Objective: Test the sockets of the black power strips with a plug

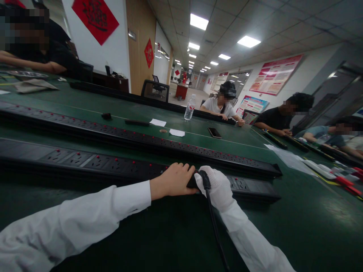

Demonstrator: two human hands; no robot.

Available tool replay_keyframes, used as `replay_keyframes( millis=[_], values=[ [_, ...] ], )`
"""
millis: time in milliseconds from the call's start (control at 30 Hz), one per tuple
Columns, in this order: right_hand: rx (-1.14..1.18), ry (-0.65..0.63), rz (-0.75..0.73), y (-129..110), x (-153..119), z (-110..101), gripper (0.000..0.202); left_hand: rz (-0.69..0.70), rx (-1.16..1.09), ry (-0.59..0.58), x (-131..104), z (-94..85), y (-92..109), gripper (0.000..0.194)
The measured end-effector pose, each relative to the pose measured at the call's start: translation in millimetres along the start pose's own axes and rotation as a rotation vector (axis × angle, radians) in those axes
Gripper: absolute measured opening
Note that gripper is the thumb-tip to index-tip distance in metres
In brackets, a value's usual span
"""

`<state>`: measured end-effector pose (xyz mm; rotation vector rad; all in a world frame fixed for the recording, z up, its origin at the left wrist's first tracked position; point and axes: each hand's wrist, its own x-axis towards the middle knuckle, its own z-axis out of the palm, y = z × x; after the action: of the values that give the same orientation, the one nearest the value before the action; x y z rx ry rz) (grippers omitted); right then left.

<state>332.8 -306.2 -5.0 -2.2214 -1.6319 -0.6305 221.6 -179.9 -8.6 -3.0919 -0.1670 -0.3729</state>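
A long black power strip (129,169) with sockets and small red lights lies across the green table in front of me. My left hand (176,179), bare below a white sleeve, is closed over the strip, fingers across its top and thumb at the near side. Right beside it, my right hand (218,185) in a white dotted glove grips a black plug (204,179) against the strip. From the plug a black cord (214,226) hangs toward me. The plug's front and the socket under it are hidden by my hands.
Parallel behind lies a second power strip (141,140). Farther back are a water bottle (190,108), a phone (214,132) and white paper slips (177,132). Red-and-white tools (344,181) lie at the right. Several people sit around the table.
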Motion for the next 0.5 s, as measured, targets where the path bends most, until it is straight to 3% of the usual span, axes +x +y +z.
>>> replay_keyframes(
  millis=[500],
  values=[
    [0.001, -0.043, 0.004, 2.1, -0.5, 1.5, 0.025, 0.003, -0.001, -0.007, 0.5, 0.3, -0.7, 0.068]
  ],
)
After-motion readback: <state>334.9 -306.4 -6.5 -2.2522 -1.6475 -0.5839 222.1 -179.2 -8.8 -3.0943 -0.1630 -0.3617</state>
